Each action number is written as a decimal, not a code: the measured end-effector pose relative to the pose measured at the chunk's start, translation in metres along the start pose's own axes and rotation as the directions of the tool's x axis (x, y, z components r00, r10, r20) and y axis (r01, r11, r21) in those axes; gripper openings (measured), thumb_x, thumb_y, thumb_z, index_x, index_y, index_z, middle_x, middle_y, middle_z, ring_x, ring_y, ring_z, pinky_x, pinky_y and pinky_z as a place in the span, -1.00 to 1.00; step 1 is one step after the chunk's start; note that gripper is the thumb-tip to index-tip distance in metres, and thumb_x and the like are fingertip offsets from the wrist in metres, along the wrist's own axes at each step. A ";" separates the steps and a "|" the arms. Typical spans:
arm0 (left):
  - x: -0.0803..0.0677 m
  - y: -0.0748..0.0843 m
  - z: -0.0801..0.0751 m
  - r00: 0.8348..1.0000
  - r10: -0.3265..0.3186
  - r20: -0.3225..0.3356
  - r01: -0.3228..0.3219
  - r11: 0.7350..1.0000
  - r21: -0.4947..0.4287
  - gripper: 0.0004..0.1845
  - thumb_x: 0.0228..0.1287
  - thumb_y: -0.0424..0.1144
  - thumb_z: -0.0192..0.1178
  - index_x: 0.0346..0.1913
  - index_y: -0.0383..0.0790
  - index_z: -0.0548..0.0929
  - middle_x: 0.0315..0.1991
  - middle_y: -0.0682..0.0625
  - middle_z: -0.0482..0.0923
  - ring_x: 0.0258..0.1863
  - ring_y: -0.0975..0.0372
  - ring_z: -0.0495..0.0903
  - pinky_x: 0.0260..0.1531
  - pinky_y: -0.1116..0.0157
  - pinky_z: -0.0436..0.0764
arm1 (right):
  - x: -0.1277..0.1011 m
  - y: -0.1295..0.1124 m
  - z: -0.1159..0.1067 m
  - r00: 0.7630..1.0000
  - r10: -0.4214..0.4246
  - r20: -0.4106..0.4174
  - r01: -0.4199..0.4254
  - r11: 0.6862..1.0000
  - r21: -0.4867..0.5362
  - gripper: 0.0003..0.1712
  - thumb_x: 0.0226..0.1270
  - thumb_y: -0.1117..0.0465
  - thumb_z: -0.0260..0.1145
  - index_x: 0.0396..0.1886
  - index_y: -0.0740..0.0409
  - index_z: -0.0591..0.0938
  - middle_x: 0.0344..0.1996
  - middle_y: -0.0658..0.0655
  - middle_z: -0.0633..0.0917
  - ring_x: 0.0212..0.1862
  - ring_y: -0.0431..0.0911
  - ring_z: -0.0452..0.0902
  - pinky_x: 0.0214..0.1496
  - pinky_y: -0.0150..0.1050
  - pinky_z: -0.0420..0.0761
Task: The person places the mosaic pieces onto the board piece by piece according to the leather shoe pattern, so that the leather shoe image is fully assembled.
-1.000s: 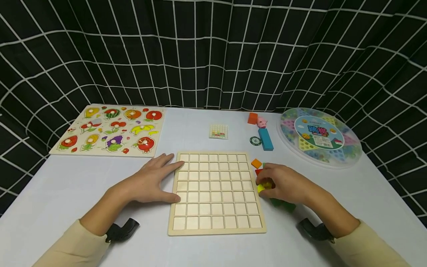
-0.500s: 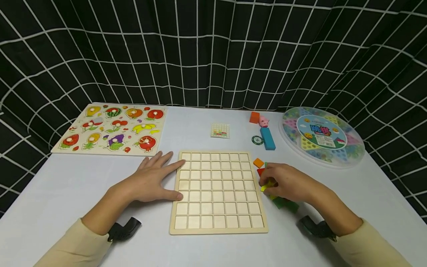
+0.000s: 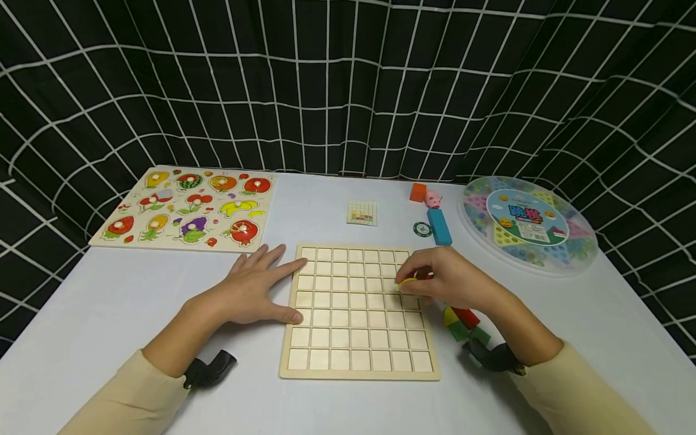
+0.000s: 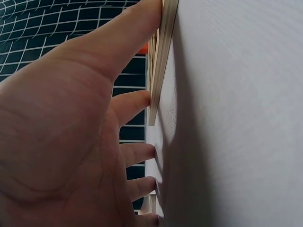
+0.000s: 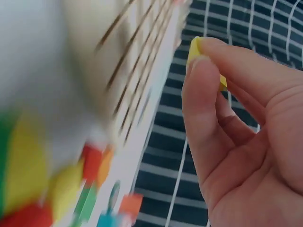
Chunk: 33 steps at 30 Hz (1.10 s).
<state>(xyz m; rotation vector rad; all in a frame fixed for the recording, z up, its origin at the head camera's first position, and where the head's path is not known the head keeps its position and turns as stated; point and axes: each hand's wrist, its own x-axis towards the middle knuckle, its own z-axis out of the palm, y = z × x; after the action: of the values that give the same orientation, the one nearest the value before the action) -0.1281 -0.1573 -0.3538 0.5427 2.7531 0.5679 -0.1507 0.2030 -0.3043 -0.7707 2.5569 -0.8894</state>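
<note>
A wooden grid board (image 3: 360,374) lies flat on the white table. My left hand (image 3: 247,296) has its fingers spread, its thumb and index fingertip touching the board's left rim; the left wrist view shows the same contact on the board's edge (image 4: 165,52). Over the right columns of the grid, my right hand (image 3: 448,278) pinches a small yellow tile (image 5: 194,48) between thumb and fingers. Fingers cover most of that tile, and its exact shape cannot be made out. Beside the board's right edge lie loose yellow (image 3: 450,316), red (image 3: 466,317) and green pieces (image 3: 459,330).
A small pattern card (image 3: 362,213) lies behind the board. Further right are an orange block (image 3: 418,193), a pink pig figure (image 3: 433,199), a blue block (image 3: 439,227), a green-rimmed chip (image 3: 422,229) and a round game box (image 3: 579,241). A fruit puzzle (image 3: 212,202) lies back left.
My right hand has lifted the yellow tile from the loose pieces and moved left and away from me, over the board. My left hand stays at the left rim.
</note>
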 end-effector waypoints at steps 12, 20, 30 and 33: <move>-0.003 -0.003 0.001 1.000 0.011 0.011 -0.011 1.000 -0.021 0.08 0.06 0.45 0.37 0.62 0.22 0.23 0.68 -0.25 -0.08 0.66 -0.28 -0.23 0.53 -0.39 -0.25 | 0.067 -0.048 0.039 0.979 -0.051 0.195 0.015 0.983 0.183 -0.95 0.32 0.39 0.42 -0.29 0.19 0.76 -0.52 0.05 0.71 -0.51 -0.07 0.61 -0.33 -0.20 0.70; -0.005 -0.001 0.000 1.000 0.000 0.026 0.001 0.999 -0.035 0.07 0.08 0.47 0.34 0.63 0.24 0.21 0.70 -0.20 -0.13 0.66 -0.26 -0.26 0.55 -0.35 -0.29 | 0.096 -0.059 0.062 0.963 -0.041 0.267 0.005 0.991 0.136 -0.84 0.33 0.44 0.38 -0.35 0.16 0.81 -0.49 0.02 0.75 -0.51 -0.18 0.64 -0.33 -0.32 0.71; -0.006 -0.003 0.001 1.000 0.005 0.016 -0.005 0.999 -0.041 0.07 0.08 0.46 0.35 0.63 0.25 0.20 0.70 -0.20 -0.13 0.67 -0.25 -0.28 0.55 -0.35 -0.30 | 0.097 -0.070 0.065 0.958 -0.003 0.287 -0.016 0.998 0.065 -0.83 0.25 0.46 0.46 -0.44 0.13 0.83 -0.56 -0.02 0.75 -0.55 -0.19 0.64 -0.38 -0.32 0.71; -0.006 -0.003 0.001 1.000 0.011 0.016 -0.010 0.999 -0.042 0.06 0.08 0.46 0.35 0.63 0.25 0.20 0.70 -0.20 -0.13 0.67 -0.25 -0.27 0.55 -0.35 -0.30 | 0.095 -0.067 0.064 0.957 -0.035 0.290 0.016 0.998 0.068 -0.84 0.22 0.45 0.49 -0.38 0.10 0.84 -0.50 -0.05 0.76 -0.47 -0.23 0.61 -0.33 -0.37 0.67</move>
<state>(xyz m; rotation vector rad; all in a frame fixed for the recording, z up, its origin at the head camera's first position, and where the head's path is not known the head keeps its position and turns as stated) -0.1235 -0.1615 -0.3547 0.5502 2.7183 0.6202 -0.1720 0.0733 -0.3206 -0.8479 2.2555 -0.7967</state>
